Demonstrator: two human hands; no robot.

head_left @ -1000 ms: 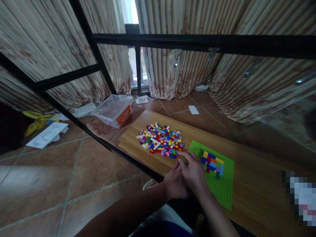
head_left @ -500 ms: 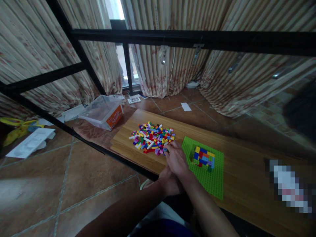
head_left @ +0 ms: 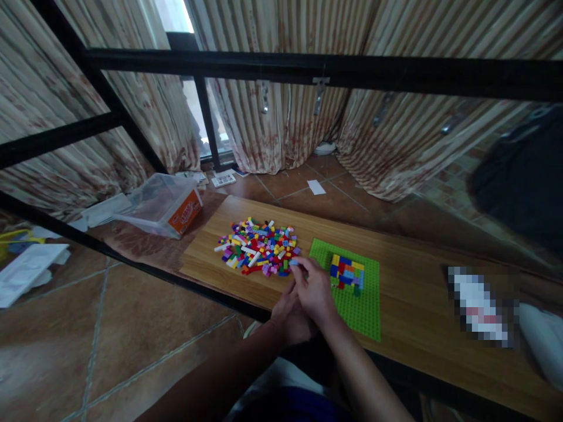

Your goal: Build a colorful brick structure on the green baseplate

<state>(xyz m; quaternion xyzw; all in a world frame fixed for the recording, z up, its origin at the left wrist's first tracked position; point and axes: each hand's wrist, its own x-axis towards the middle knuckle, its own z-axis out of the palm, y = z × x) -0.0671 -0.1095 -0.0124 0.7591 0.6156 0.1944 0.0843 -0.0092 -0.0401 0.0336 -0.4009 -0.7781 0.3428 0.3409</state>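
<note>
A small blue toy brick [head_left: 294, 263] is at the pinched fingertips of my right hand [head_left: 314, 290], at the near right edge of a loose pile of mixed toy bricks [head_left: 257, 249]. My left hand [head_left: 290, 319] rests below and against the right one; its fingers are partly covered, so their closure is unclear. To the right of my hands lies a green studded baseplate [head_left: 368, 313]. On it stands a flat block of joined red, blue, yellow and orange bricks [head_left: 347, 272].
The wooden board [head_left: 422, 305] carries pile and baseplate. A clear plastic box [head_left: 153, 202] with an orange label stands beyond its left end. Black metal bars [head_left: 281, 61] cross above. A blurred-out white object [head_left: 479, 305] lies at right; white paper [head_left: 315, 187] is on the floor.
The view has swung right, so the scene sits further left. My right hand has drawn back slightly from the pile, with the blue brick at its fingertips.
</note>
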